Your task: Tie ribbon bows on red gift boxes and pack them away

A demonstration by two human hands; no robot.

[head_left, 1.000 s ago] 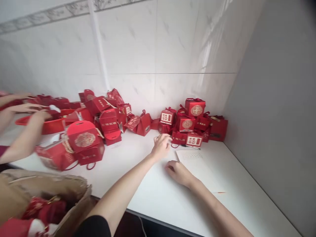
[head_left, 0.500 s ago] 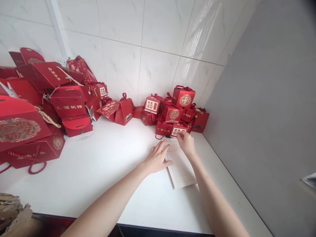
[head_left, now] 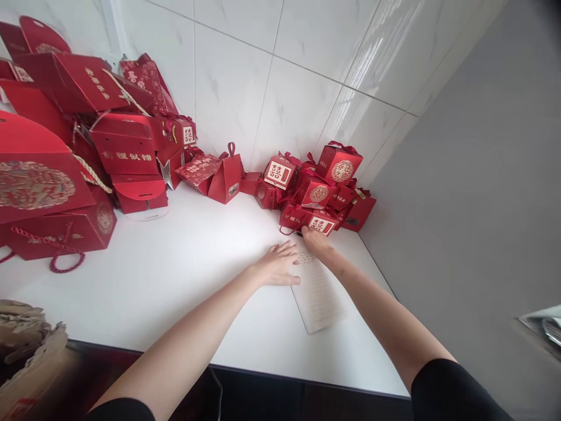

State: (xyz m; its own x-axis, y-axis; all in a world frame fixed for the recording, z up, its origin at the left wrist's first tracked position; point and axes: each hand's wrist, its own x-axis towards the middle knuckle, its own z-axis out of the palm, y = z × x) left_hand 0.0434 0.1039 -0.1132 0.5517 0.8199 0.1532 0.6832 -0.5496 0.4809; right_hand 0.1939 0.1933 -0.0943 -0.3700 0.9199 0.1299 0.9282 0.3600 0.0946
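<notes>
A notebook lies open on the white table, with lines of writing near its top and a blurred lower page. My left hand rests at the notebook's upper left edge, fingers stretched out and thumb apart, gripping nothing. Beyond the notebook's top edge, my right hand has its fingers pinched together at a small dark pen, mostly hidden by the hand. Just behind those fingers stands a stack of red gift boxes with gold and white emblems.
Larger red boxes with rope handles are piled on the left. A red handled box stands against the tiled wall. A grey panel bounds the right side. Torn brown cardboard sits at the lower left.
My right hand has moved left and closed at the pen beyond the notebook. My left hand stays by the notebook's edge. The camera view has shifted and tilted.
</notes>
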